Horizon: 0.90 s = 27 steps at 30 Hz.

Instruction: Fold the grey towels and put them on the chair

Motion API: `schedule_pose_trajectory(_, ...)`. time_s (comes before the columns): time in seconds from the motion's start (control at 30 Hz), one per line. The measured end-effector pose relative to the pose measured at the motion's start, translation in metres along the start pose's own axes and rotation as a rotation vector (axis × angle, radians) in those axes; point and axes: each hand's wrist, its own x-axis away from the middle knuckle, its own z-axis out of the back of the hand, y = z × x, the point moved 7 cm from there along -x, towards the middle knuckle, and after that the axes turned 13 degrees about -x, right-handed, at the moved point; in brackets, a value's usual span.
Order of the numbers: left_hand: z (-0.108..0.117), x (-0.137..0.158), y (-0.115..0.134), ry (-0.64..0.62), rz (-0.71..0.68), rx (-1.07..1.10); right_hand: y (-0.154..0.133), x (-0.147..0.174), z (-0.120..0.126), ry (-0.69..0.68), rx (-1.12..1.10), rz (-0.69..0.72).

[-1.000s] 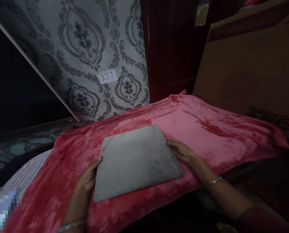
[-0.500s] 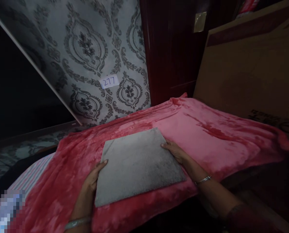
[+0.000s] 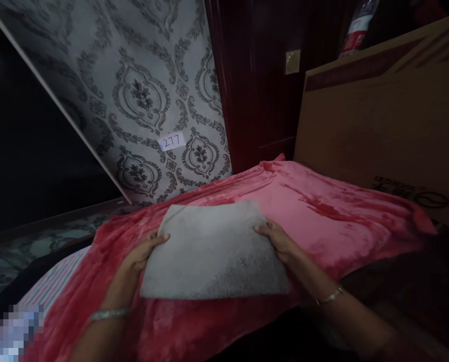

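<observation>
head view: the left hand (image 3: 141, 253) is clamped on the left edge of a grey mat (image 3: 209, 251), thumb on top; the mat is held bowed over a red blanket (image 3: 194, 324), and its right edge is pinched by the right hand (image 3: 280, 242). if one grip is loosened, a corner could be dropped or the blanket rucked. most fingers are hidden beneath, the left forearm (image 3: 113, 294) is cut off, and contact with the blanket cannot be told.
</observation>
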Motion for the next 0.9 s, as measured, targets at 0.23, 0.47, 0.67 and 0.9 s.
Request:
schedule_pose_trajectory(0.23,-0.005,-0.045,0.11,0.074,-0.371,-0.345,-0.016,0.084,-0.004,0.098,-0.137,0.157)
schedule_pose_trajectory(0.47,-0.035,-0.1,0.159,0.093,-0.475,-0.452,0.028,0.11,0.01,0.176,-0.196,0.083)
schedule_pose_trajectory(0.67,-0.074,-0.131,0.143,0.1,-0.482,-0.549,0.077,0.117,0.024,0.143,-0.218,-0.097)
schedule_pose_trajectory(0.9,-0.093,-0.13,0.088,0.161,-0.428,-0.613,0.087,0.123,0.064,0.18,-0.096,-0.266)
